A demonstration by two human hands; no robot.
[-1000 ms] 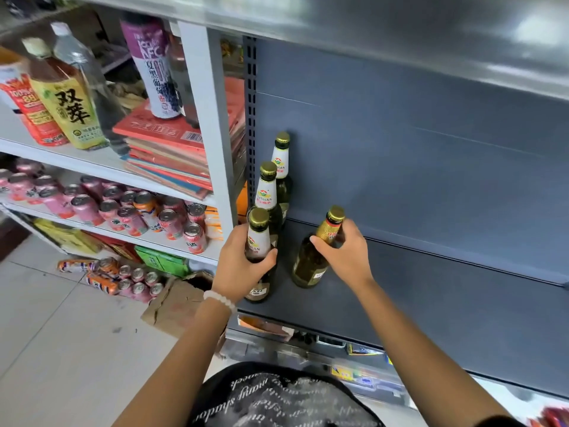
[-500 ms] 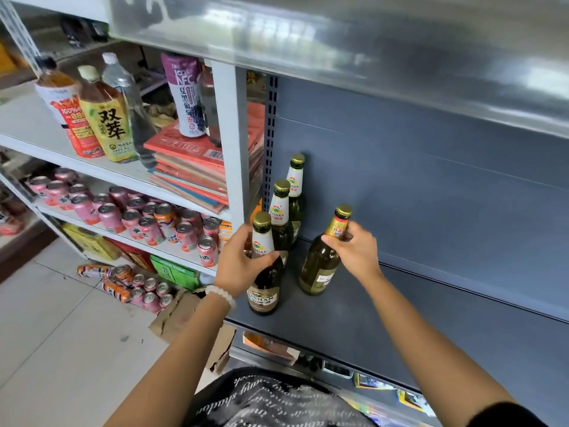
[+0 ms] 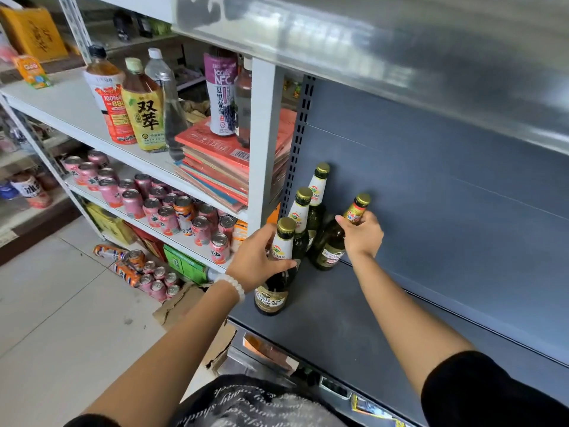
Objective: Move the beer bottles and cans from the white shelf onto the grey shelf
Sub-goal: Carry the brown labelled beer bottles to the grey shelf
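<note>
On the grey shelf (image 3: 354,328), at its left end, stand several green beer bottles with gold caps. My left hand (image 3: 257,261) is wrapped around the neck of the nearest bottle (image 3: 272,298), which stands near the shelf's front edge. My right hand (image 3: 361,235) grips the neck of a red-and-gold-labelled bottle (image 3: 331,249), tilted a little to the right. Two more bottles (image 3: 317,195) stand behind, against the perforated upright. Pink and orange cans (image 3: 160,208) fill the lower board of the white shelf (image 3: 263,143) to the left.
The white shelf's upper board holds juice and tea bottles (image 3: 144,115) and a stack of red booklets (image 3: 221,167). More cans (image 3: 154,278) and torn cardboard (image 3: 181,303) lie on the tiled floor. A grey shelf board (image 3: 400,50) overhangs above. The grey shelf stretches bare to the right.
The view has swung left and upward, showing more of the white shelf. Both hands stay on the same two bottle necks; the bottles have barely shifted on the grey shelf.
</note>
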